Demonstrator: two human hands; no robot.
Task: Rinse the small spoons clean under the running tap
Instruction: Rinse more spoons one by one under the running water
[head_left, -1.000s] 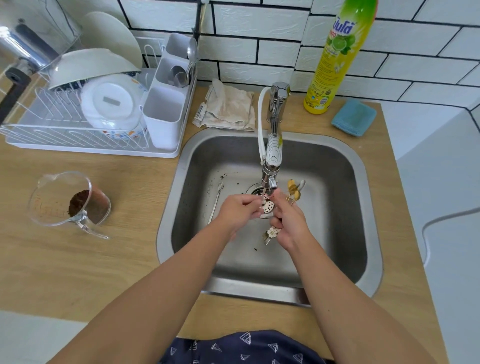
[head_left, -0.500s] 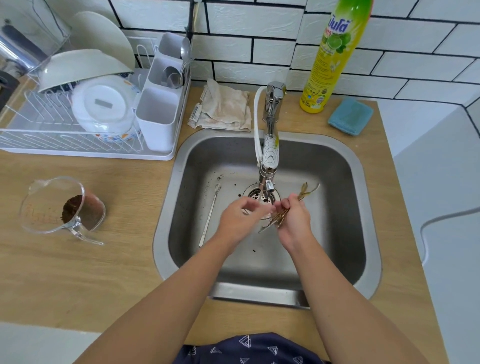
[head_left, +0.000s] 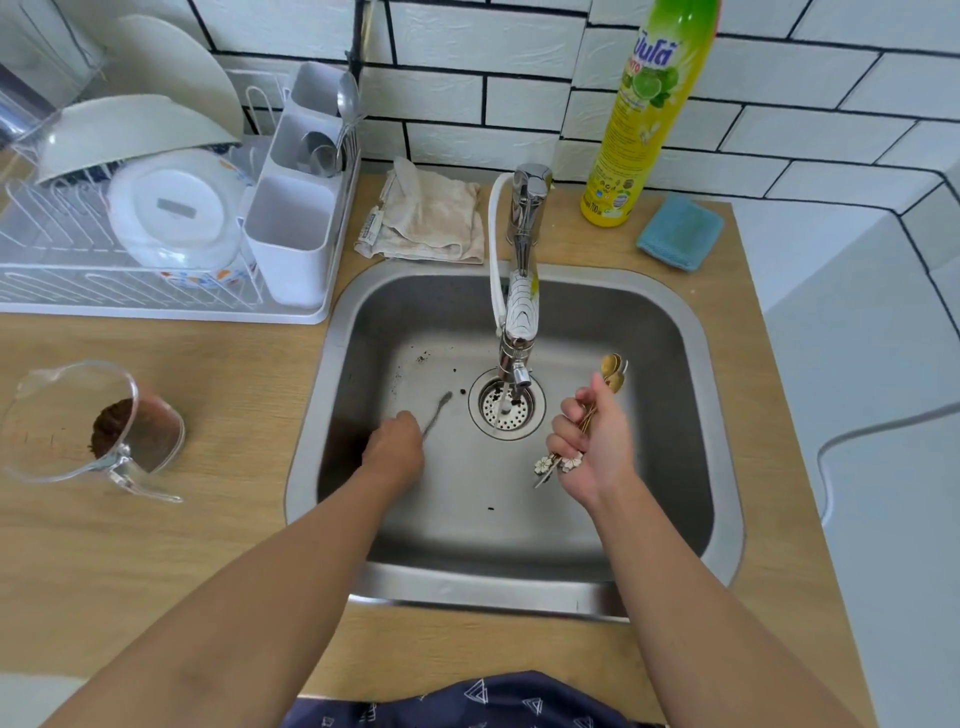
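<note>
A steel sink holds a tap with a thin stream of water falling onto the drain. My right hand is shut on a bundle of small gold spoons, bowls pointing up and flower-shaped handle ends below the fist, to the right of the stream. My left hand is down on the sink floor left of the drain, fingers closed around the handle end of a thin silver spoon that lies there.
A dish rack with bowls and a white cutlery holder stands at the left. A glass jug with brown grounds sits on the wooden counter. A cloth, a yellow detergent bottle and a blue sponge lie behind the sink.
My hands have parted from under the tap. The left hand went down and left to the silver spoon on the sink floor; the right hand carried the gold spoons right, out of the stream.
</note>
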